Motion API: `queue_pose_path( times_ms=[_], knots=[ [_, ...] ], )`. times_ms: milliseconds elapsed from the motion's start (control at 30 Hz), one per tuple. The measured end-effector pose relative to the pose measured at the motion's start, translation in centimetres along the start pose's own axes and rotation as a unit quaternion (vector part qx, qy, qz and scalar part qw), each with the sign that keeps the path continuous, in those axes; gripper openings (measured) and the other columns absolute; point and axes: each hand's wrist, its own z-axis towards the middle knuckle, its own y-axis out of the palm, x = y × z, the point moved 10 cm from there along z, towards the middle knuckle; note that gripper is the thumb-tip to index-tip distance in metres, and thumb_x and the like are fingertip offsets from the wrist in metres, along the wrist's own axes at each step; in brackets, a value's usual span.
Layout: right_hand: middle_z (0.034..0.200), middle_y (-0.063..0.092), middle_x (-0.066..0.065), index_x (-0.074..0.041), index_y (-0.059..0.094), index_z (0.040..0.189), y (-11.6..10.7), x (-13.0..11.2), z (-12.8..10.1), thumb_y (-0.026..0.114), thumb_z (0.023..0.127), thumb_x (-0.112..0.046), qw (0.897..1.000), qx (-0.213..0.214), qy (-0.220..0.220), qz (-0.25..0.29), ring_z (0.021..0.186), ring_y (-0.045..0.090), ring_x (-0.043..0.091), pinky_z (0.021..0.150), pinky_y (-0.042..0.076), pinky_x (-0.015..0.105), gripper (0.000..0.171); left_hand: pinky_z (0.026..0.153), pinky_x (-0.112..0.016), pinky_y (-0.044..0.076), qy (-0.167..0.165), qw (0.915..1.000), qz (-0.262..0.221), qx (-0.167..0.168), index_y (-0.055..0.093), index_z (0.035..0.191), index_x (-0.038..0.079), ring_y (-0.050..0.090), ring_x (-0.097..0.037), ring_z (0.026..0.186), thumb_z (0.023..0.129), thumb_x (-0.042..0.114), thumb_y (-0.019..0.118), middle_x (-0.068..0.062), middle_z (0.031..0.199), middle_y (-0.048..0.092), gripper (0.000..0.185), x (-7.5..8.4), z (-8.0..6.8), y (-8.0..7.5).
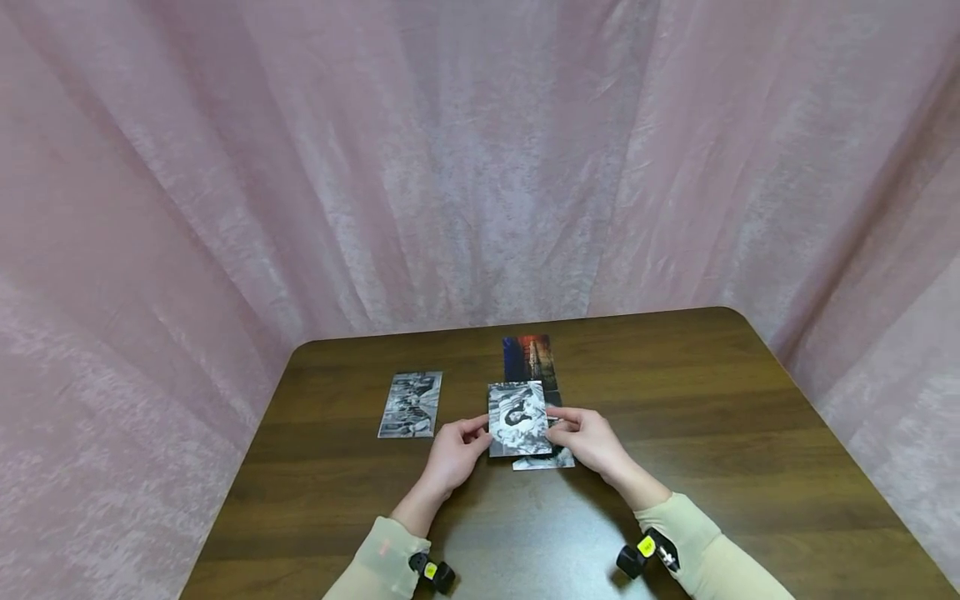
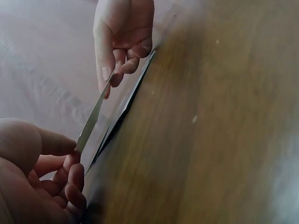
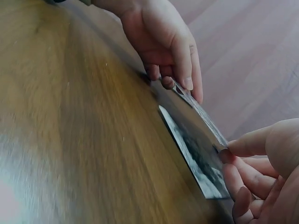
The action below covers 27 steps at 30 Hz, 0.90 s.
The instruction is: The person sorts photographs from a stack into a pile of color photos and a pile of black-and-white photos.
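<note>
A black-and-white photo card (image 1: pixel 517 419) showing a dark-haired figure is held just above the table by both hands. My left hand (image 1: pixel 453 457) pinches its left edge between thumb and fingers, and my right hand (image 1: pixel 591 442) pinches the right edge. In the left wrist view the card (image 2: pixel 93 116) appears nearly edge-on, raised off the surface. Beneath it lies another black-and-white card (image 1: pixel 543 462), mostly covered; the right wrist view shows part of this lower card (image 3: pixel 194 158) on the wood. Behind them rests a blue and orange-red card (image 1: pixel 529 358) with a lit tower-like shape.
Off to the left, a separate black-and-white card (image 1: pixel 411 405) lies flat on the brown wooden table (image 1: pixel 675 392). Pink curtains (image 1: pixel 480 167) hang behind the table's far edge and at both sides.
</note>
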Motion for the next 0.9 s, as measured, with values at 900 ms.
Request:
queue_pose_path(
  times_ms=[900],
  knots=[
    [0.091, 0.079, -0.002, -0.004, 0.082, 0.118, -2.8, 1.3, -1.0, 0.08, 0.091, -0.013, 0.991, 0.039, -0.027, -0.127, 0.082, 0.069, 0.011, 0.078, 0.053, 0.034, 0.029, 0.074, -0.034, 0.049, 0.024, 0.9916, 0.112, -0.062, 0.077, 0.129, 0.0, 0.057, -0.015, 0.076, 0.099, 0.022, 0.071, 0.004, 0.089, 0.071, 0.037, 1.5, 0.3, 4.0]
  ],
)
